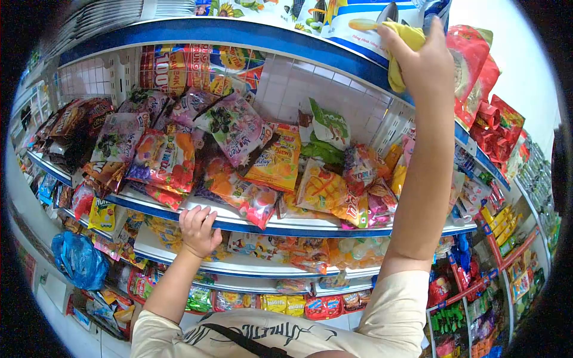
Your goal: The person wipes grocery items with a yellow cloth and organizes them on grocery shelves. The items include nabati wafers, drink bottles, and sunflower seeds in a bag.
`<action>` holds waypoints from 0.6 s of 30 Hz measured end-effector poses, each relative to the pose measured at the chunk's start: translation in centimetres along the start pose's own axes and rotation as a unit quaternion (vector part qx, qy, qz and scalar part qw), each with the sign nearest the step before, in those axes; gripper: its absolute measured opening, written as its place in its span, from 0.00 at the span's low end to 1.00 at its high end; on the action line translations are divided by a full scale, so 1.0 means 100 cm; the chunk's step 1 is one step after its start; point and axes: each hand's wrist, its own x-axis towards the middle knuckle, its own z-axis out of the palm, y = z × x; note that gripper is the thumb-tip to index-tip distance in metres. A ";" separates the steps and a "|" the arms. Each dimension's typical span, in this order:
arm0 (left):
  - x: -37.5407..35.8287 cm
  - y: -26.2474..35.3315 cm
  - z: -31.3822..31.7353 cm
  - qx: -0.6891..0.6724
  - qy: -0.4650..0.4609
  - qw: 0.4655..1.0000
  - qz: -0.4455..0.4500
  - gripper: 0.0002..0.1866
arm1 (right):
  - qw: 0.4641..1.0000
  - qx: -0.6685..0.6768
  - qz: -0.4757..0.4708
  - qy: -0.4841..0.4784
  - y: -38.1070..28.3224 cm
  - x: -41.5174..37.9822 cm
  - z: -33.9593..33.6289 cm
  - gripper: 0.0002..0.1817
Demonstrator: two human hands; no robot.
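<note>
High at the right, my right hand (pixel 421 59) is closed on a yellow cloth (pixel 395 70), which hangs against the blue front edge of the top shelf (pixel 352 64). Just behind the cloth stands a blue-and-white bag (pixel 358 33) with a seed picture. My left hand (pixel 200 230) has its fingers curled over the front edge of the middle shelf (pixel 250 231). Near it lie a red fruit candy bag (pixel 162 158) and an orange-and-red candy bag (pixel 242 194). My right forearm hides part of the shelf's right side.
Candy bags fill the middle shelf, among them an orange mango bag (pixel 277 156) and a green bag (pixel 325 128). A blue plastic bag (pixel 79 259) hangs at the lower left. Red packs (pixel 471 65) stand at the upper right, beside a divided rack (pixel 501 268).
</note>
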 end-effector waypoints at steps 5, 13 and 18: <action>-0.001 0.000 0.001 -0.005 0.001 1.000 -0.003 0.21 | 1.000 -0.018 -0.013 -0.015 -0.026 -0.006 0.008 0.41; -0.002 0.000 0.005 -0.001 0.006 1.000 0.009 0.20 | 0.994 0.095 -0.036 0.035 -0.025 -0.015 0.013 0.26; -0.005 -0.003 0.007 0.013 0.001 1.000 0.023 0.21 | 0.969 0.086 -0.135 0.190 -0.021 -0.019 0.016 0.25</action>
